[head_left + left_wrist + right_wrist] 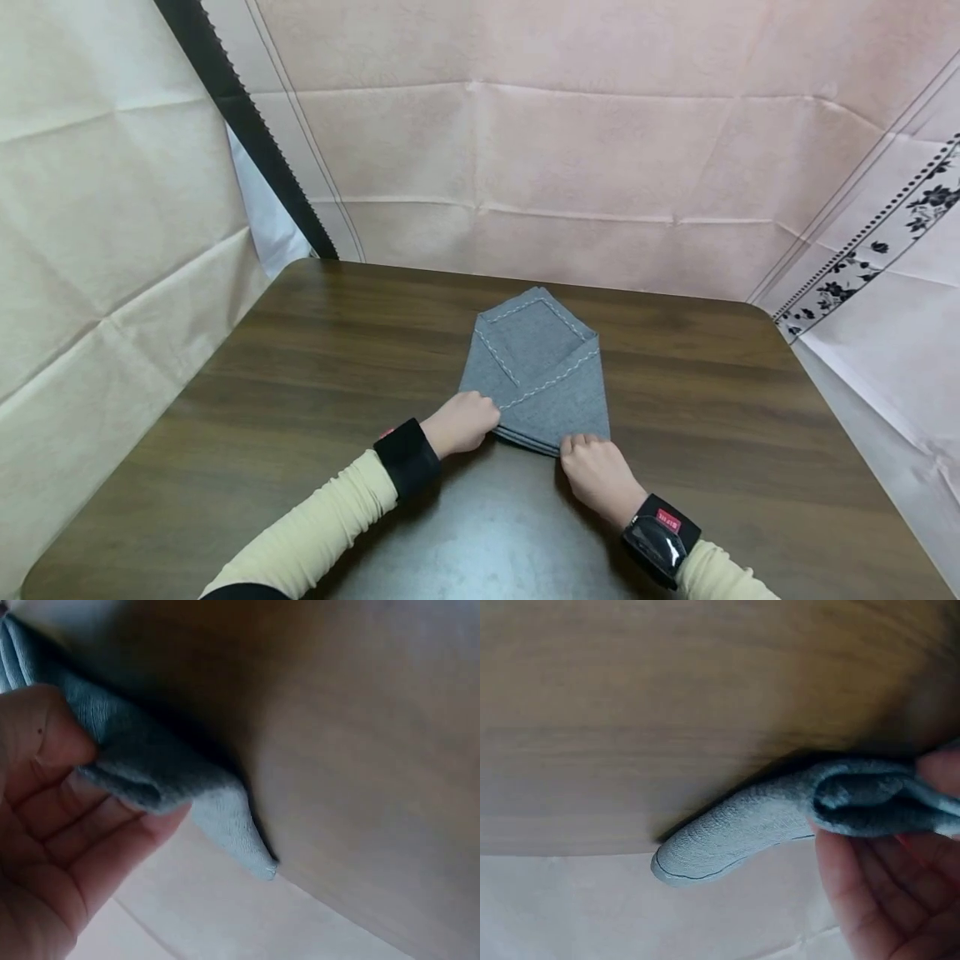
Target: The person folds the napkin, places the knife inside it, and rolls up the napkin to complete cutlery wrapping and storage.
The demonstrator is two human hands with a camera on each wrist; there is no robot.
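Observation:
A folded grey-blue cloth (536, 350) with white zigzag stitching lies on the table, its far end shaped to a blunt point. At its near left corner my left hand (463, 421) pinches the layered edge. My right hand (600, 473) grips the near right corner, fingertips on top of the fabric. In the left wrist view, thumb and fingers of the left hand (52, 817) hold a rolled fold of the cloth (142, 746). The right wrist view has the right hand (889, 892) around a looped fold, with the cloth's side (735, 832) stretching away from it.
The brown wooden table (247, 400) has rounded far corners. Beyond it hangs creased pale sheeting (570, 150), with a black strip (247, 117) at the left and a floral border (862, 258) at the right. Black wrist straps (407, 458) sit over pale yellow sleeves.

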